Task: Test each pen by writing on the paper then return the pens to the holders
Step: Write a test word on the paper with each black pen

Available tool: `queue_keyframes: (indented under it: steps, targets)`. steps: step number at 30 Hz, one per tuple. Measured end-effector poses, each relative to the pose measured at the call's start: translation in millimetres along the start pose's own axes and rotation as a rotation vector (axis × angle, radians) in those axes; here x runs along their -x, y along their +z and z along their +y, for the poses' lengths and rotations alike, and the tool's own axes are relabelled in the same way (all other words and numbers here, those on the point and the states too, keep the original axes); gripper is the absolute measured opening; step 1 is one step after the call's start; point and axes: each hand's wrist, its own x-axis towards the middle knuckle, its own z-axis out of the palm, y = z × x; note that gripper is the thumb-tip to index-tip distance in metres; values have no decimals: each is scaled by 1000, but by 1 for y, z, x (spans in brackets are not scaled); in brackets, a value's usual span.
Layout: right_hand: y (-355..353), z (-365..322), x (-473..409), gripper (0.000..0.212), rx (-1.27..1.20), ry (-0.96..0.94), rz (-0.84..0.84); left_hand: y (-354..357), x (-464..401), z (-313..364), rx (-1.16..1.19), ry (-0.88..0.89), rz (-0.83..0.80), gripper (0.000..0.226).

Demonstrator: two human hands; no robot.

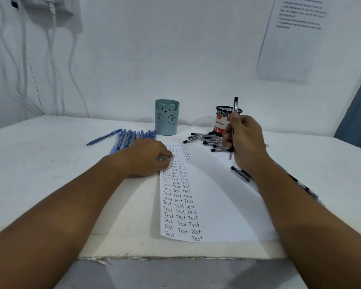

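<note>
- The paper (pixel 208 197) lies lengthwise away from the person on the white table (pixel 50 174), columns of "Test" down its left side.
- The left hand (pixel 148 158) rests on the paper's left edge, fingers curled under — whether they hold anything is hard to make out.
- The right hand (pixel 245 140) grips a clear black-capped pen (pixel 235 109) nearly upright, cap end up, tip hidden below the fingers.
- Loose black pens (pixel 204 139) lie behind it; blue pens (pixel 129 137) fan out left.
- Farthest stand the bear holder (pixel 166 117) and the mesh holder (pixel 222 119) — partly hidden.
</note>
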Motion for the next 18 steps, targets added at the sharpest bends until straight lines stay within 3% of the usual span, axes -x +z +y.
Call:
queue_keyframes:
  steps: [4, 7, 10, 13, 18]
  targets:
    - [-23, -34, -19, 18, 488, -36, -8, 0, -2, -1, -8, 15, 13, 41]
    - [-37, -49, -24, 41, 902, -46, -120, 0, -4, -1, -24, 21, 21, 35]
    - [-42, -52, -18, 36, 1345, -91, -247, 0, -3, -1, -18, 28, 32, 35]
    - [-43, -50, -8, 30, 1556, -8, -338, 2, -2, -2, -16, 26, 30, 36]
    - [-41, -46, 0, 30, 1697, 97, -403, 2, -1, -2, -8, 21, 28, 36]
